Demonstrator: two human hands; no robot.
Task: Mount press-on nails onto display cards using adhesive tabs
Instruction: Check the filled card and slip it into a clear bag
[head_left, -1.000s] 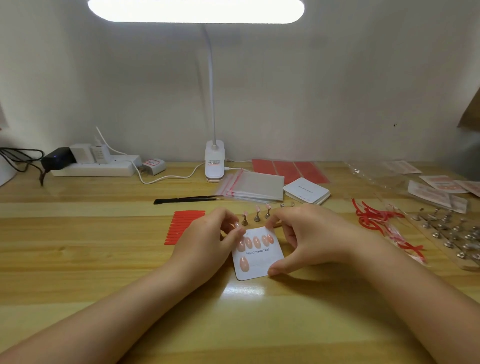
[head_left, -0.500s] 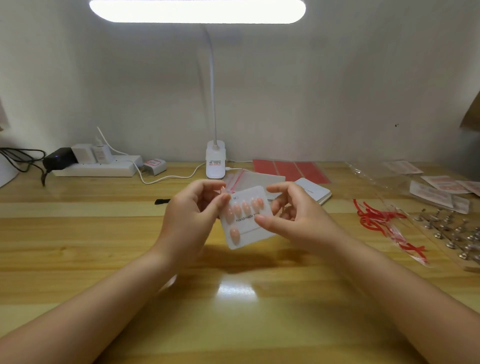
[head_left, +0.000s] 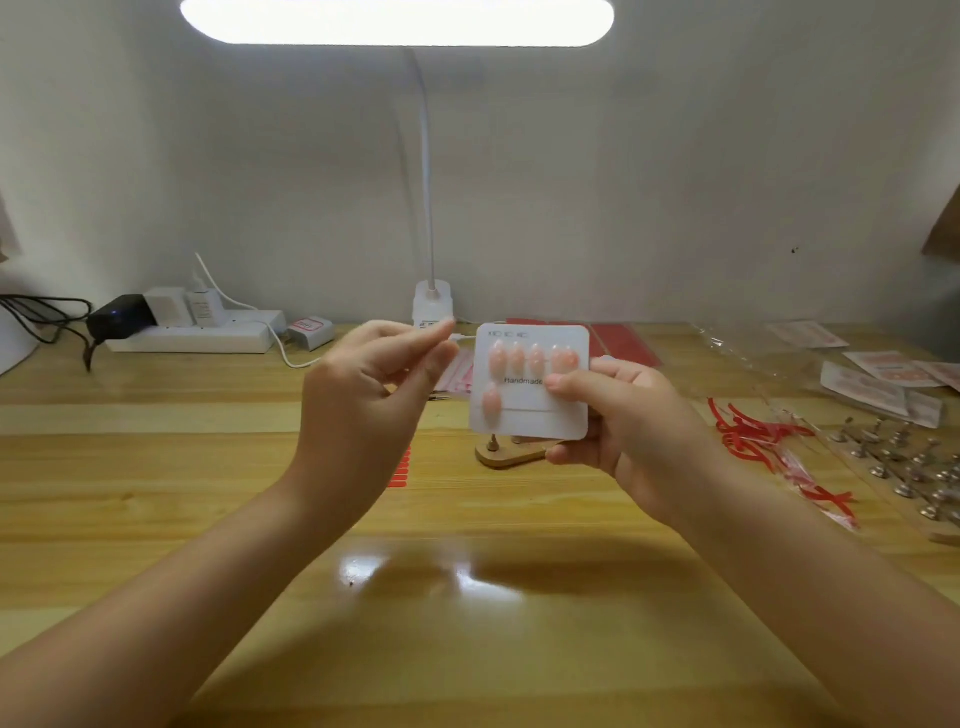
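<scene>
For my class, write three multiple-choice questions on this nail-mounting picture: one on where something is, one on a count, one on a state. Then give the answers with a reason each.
1. Where is the display card?
A. flat on the table
B. held up in the right hand
C. under the power strip

2. How many pink press-on nails show on the card?
A. two
B. five
C. nine

3. What is the left hand doing?
A. gripping the card
B. lying flat on the table
C. raised beside the card, apart from it

Answers:
1 B, the thumb pinches the card's right edge above the table.
2 B, four nails in the top row, one below.
3 C, a gap shows between its fingers and the card.
</scene>
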